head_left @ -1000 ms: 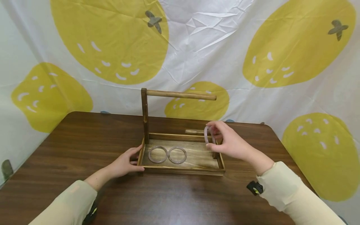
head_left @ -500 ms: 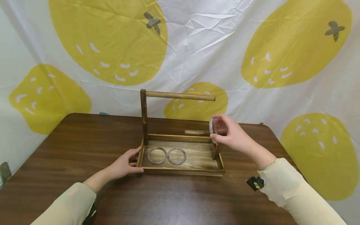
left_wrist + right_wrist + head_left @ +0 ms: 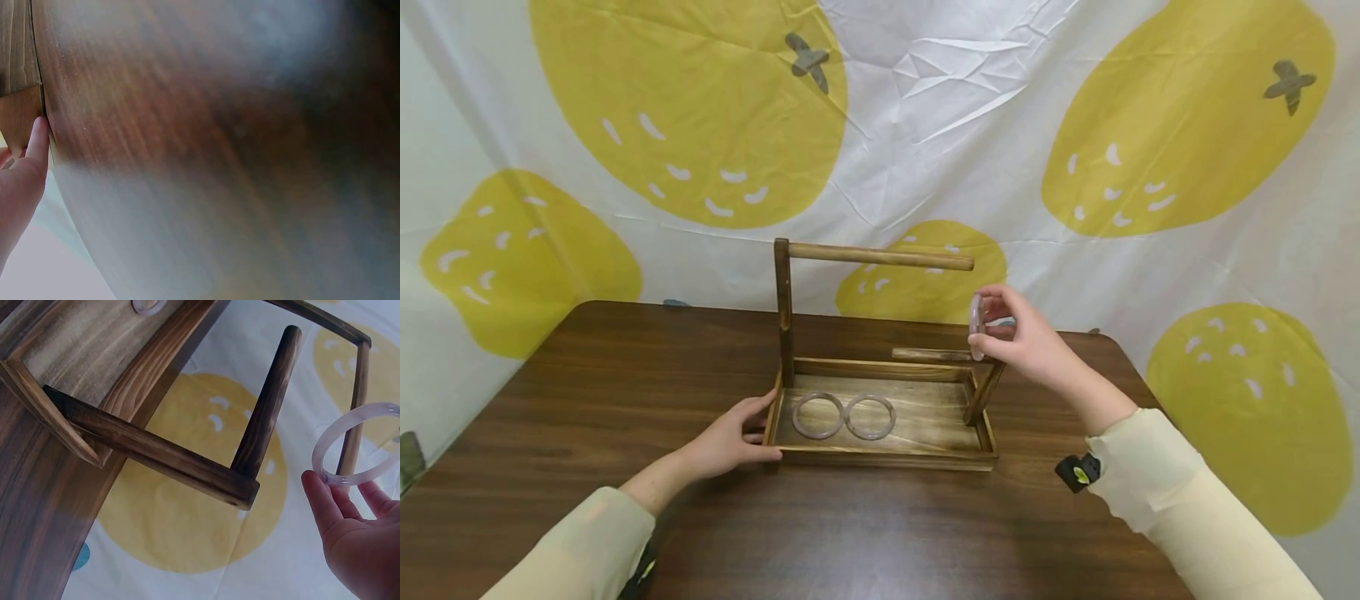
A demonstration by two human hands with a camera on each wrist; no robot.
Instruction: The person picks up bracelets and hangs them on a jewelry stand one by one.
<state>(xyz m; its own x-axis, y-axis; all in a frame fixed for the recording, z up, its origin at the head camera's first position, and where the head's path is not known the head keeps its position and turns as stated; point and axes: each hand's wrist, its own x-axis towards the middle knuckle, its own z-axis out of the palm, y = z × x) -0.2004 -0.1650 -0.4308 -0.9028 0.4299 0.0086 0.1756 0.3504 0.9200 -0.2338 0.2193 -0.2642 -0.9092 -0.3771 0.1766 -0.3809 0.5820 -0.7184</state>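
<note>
A wooden jewelry stand has a shallow tray base [image 3: 925, 462], a tall left post with an upper rod [image 3: 880, 256], and a short right post with a lower rod [image 3: 928, 354]. My left hand [image 3: 727, 437] holds the tray's left end, thumb at the front corner. In the left wrist view its thumb [image 3: 39, 140] lies along the wood. My right hand [image 3: 1033, 342] pinches a pale lilac bangle [image 3: 976, 321] near the top of the short post. The right wrist view shows this bangle [image 3: 331, 440] apart from the lower rod [image 3: 269, 403]. Two bangles [image 3: 818, 435] lie flat in the tray, side by side.
The stand rests on a dark brown table [image 3: 880, 533]. Behind the table hangs a white cloth [image 3: 917, 150] printed with yellow fruit. Both rods project sideways with free ends, the upper one towards the right and the lower one towards the left.
My right hand has moved up and to the right with the bangle, from over the tray's right end to beside the short post's top. My left hand stays on the tray.
</note>
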